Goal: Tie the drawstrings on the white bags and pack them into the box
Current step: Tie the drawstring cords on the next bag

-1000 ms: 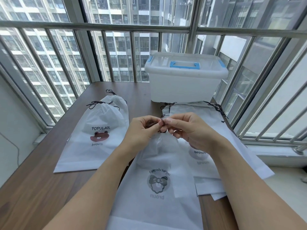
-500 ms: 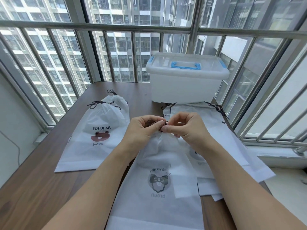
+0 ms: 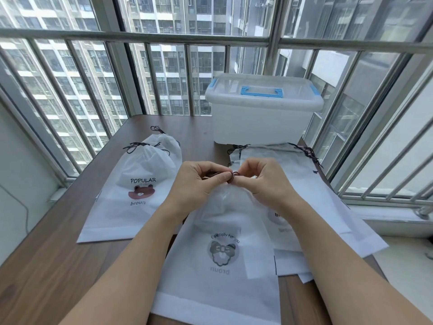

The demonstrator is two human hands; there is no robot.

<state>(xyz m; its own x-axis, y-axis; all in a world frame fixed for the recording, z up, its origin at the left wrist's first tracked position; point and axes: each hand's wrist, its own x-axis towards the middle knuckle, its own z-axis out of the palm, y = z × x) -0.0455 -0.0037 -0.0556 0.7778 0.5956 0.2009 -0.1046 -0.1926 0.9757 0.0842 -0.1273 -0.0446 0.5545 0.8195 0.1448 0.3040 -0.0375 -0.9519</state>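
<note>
A white drawstring bag [image 3: 222, 266] with a grey bow print lies in front of me, its gathered neck under my hands. My left hand [image 3: 199, 181] and my right hand [image 3: 264, 179] meet above the neck, and both pinch the dark brown drawstring [image 3: 232, 177], which forms a small loop between the fingertips. To the left lie two tied white bags [image 3: 138, 191], the upper one printed with a brown bear. A pile of flat white bags [image 3: 311, 195] lies to the right, partly under my right forearm. The translucent white box [image 3: 262, 118] with blue handle and closed lid stands at the back.
Everything rests on a brown wooden table [image 3: 46, 266]. A metal window railing [image 3: 140, 36] runs close behind and along both sides. A white sill [image 3: 393, 221] borders the table's right edge.
My hands have closed in on each other over the bag's neck, and the cord between the fingertips now shows a small loop. The bags and the box have not moved.
</note>
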